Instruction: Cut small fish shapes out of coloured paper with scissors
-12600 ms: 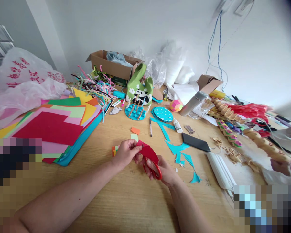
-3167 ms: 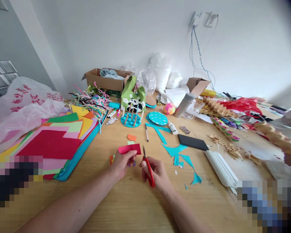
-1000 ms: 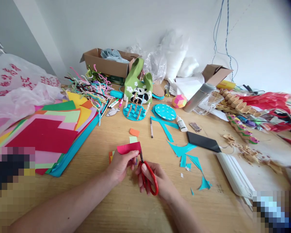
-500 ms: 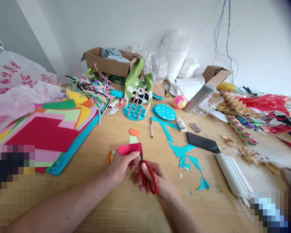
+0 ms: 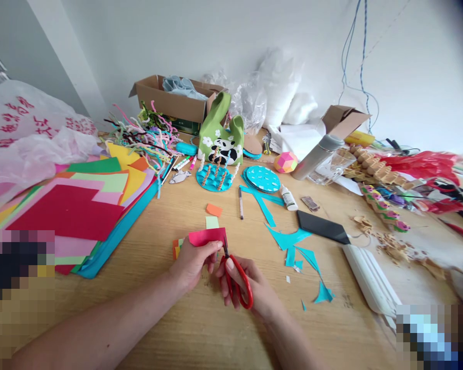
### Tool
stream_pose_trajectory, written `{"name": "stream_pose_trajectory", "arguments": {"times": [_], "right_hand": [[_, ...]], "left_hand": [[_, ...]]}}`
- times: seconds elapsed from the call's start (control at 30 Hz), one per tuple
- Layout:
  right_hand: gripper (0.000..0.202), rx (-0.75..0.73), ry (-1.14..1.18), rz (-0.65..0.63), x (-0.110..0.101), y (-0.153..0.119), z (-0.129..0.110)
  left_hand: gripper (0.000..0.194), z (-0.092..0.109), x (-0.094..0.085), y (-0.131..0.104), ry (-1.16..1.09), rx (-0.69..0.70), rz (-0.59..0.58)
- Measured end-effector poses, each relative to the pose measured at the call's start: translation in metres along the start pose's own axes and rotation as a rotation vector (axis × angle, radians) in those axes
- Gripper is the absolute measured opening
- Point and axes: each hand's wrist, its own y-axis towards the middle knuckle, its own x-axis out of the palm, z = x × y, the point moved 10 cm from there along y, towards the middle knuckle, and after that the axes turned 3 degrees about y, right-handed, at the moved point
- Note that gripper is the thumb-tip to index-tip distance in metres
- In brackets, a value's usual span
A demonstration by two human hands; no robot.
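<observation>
Both hands are closed on something, held near each other above the middle of the tabletop (image 5: 216,334). The left hand (image 5: 193,259) pinches a small red paper piece (image 5: 205,236) between thumb and fingers, the strip projecting above the knuckles. The right hand (image 5: 258,290) grips red-handled scissors (image 5: 246,278), thumb against the handle, blades pointing up and away from the wearer. Blades meet the right end of the red piece, close to the left thumb tip; cannot tell how far they are parted. Just beyond the paper: a pale green piece (image 5: 212,222), then an orange piece (image 5: 214,209). A group of small coloured pieces (image 5: 176,249) is partly hidden behind the left hand. To the right of these, a pen (image 5: 241,203) and blue offcuts (image 5: 287,237) lie flat. A pile of coloured sheets (image 5: 67,213), red uppermost at the front, occupies the left side. Farther back: a blue disc bearing twisted upright sticks (image 5: 214,180), in front of a green panda bag (image 5: 218,128).
</observation>
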Motion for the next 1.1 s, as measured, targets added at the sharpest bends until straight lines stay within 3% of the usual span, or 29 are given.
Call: {"name": "stream_pose_trajectory", "arguments": {"times": [0.47,0.67,0.9,1.1], "right_hand": [[0.06,-0.003,-0.041,0.047,-0.005,0.0,0.001],[0.058,-0.011,-0.02,0.055,-0.005,0.0,-0.001],[0.057,-0.015,0.011,0.071,-0.006,-0.001,-0.004],[0.057,-0.027,0.005,0.077,-0.007,0.0,-0.005]], "left_hand": [[0.024,0.0,0.002,-0.001,-0.039,-0.044,-0.009],[0.037,-0.004,0.003,-0.002,-0.177,-0.141,0.005],[0.03,0.0,0.014,-0.005,-0.049,-0.035,-0.142],[0.029,0.007,0.016,-0.006,0.023,0.033,-0.156]]}}
